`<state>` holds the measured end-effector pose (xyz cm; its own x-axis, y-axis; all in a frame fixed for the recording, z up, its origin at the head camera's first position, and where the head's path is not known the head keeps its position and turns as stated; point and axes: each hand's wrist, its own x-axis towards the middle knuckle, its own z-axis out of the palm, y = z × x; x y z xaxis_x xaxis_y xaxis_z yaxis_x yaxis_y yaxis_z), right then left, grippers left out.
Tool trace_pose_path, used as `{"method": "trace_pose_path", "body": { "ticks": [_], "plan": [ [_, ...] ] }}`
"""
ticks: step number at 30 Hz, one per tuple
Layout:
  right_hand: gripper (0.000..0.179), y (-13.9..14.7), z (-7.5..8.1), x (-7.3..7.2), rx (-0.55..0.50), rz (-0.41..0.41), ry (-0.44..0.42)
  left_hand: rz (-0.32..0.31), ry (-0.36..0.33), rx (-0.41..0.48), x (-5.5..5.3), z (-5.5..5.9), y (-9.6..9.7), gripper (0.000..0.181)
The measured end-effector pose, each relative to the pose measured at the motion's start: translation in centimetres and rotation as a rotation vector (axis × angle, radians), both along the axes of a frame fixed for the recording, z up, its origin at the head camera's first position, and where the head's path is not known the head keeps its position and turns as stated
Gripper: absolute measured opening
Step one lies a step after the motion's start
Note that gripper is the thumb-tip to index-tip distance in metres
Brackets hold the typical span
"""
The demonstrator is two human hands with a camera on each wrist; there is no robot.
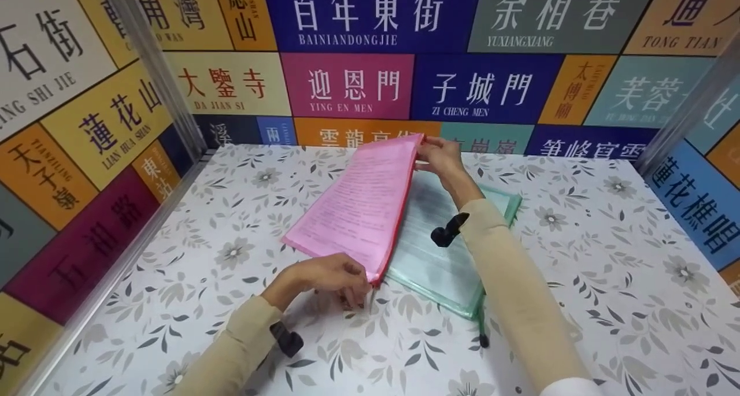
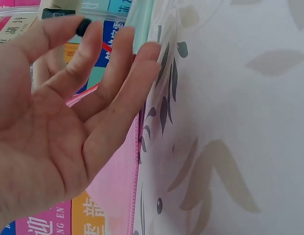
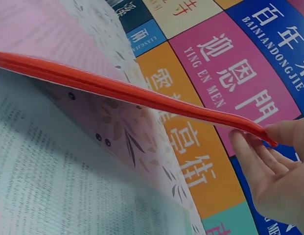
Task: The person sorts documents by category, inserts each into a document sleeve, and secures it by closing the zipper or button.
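A pink see-through zip document bag [image 1: 352,205] with printed sheets inside is tilted up, its red zipper edge [image 3: 117,90] raised. My right hand [image 1: 444,162] pinches the far end of that edge between thumb and fingers. At the near corner is my left hand [image 1: 332,277]; in the left wrist view its thumb and index finger pinch the black-tipped zipper pull [image 2: 83,27], while the other fingers extend loosely. Partly under the pink bag lies a green zip document bag [image 1: 439,251], also holding printed paper.
The green bag's zipper pull [image 1: 483,339] hangs off its near corner onto the flower-patterned table [image 1: 231,257]. Walls of coloured street-name panels [image 1: 347,87] stand behind the table and at both sides.
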<state>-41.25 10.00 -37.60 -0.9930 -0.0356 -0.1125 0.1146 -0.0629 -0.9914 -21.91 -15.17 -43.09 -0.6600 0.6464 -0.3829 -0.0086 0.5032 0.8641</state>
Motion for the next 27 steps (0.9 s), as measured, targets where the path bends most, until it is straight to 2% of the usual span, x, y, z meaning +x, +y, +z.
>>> {"method": "trace_pose_path", "body": {
  "ticks": [7, 14, 18, 22, 27],
  "plan": [
    [0.052, -1.1, -0.8, 0.4, 0.022, 0.092, 0.051, 0.198, 0.036, -0.026, -0.8, 0.1, 0.5, 0.025],
    [0.060, -1.5, -1.1, 0.9, 0.163, 0.317, 0.063, 0.359, 0.073, -0.159, -1.4, 0.3, 0.9, 0.023],
    [0.062, -1.7, -1.3, 1.4, 0.180, 0.411, 0.049, 0.417, 0.091, -0.222, -1.5, 0.5, 1.2, 0.022],
    [0.060, -1.7, -1.6, 2.0, 0.169, 0.460, 0.040, 0.443, 0.124, -0.298, -1.8, 1.0, 1.4, 0.023],
    [0.055, -1.3, -2.1, 2.7, 0.189, 0.474, 0.057, 0.455, 0.233, -0.411, -2.9, 1.8, 1.4, 0.029]
  ]
}}
